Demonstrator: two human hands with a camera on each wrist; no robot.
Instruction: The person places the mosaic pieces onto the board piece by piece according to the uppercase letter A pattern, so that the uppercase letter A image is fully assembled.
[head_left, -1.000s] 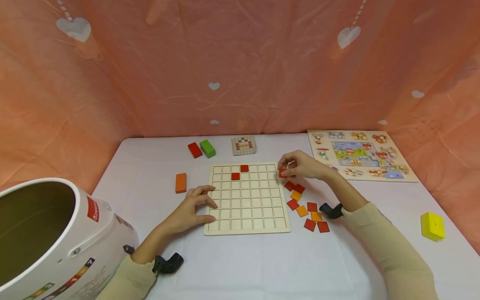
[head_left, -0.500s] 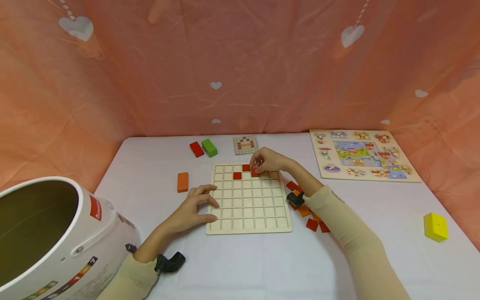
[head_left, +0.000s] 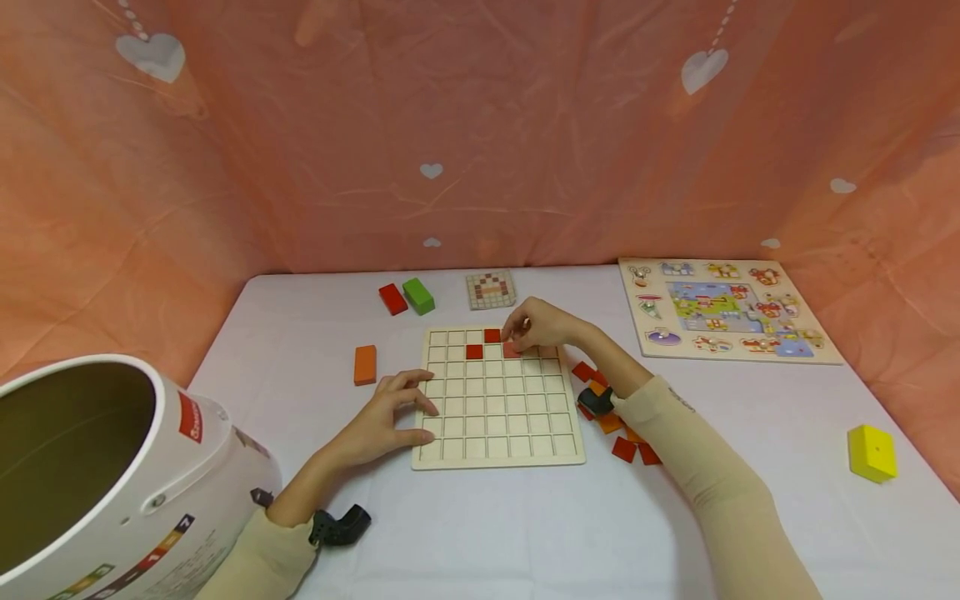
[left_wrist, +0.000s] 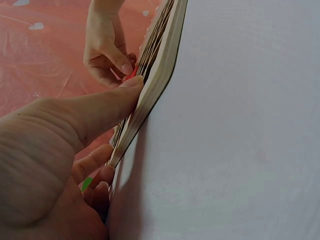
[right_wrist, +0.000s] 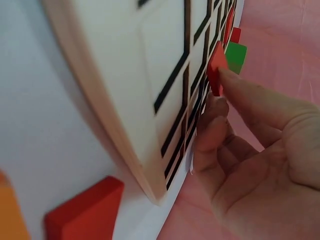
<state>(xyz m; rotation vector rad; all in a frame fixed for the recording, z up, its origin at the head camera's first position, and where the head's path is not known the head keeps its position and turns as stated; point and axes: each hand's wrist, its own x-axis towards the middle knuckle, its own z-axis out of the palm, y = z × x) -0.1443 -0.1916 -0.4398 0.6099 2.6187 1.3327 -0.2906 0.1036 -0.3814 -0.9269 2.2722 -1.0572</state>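
Note:
A pale wooden grid board [head_left: 487, 406] lies on the white table, with one red tile [head_left: 492, 336] in its top row and another red tile [head_left: 474, 352] in the second. My left hand [head_left: 382, 421] rests on the board's left side, fingers spread and thumb on its rim. Over the second row, my right hand [head_left: 542, 323] holds a third red tile [right_wrist: 217, 65] between thumb and fingers. The right wrist view shows this tile tilted against the grid. Beside the board's right edge lie loose red and orange tiles [head_left: 624, 450], partly hidden by the right forearm.
A pattern card [head_left: 491, 290] lies behind the board. Red [head_left: 393, 298], green [head_left: 418, 296] and orange [head_left: 365, 365] blocks are at the left. A picture puzzle [head_left: 727, 312] and a yellow block [head_left: 872, 454] lie at the right. A white bucket [head_left: 217, 467] stands near left.
My right hand has carried the red tile left from beside the board to the second row. Over the last half second it has barely shifted. The left hand stays on the board.

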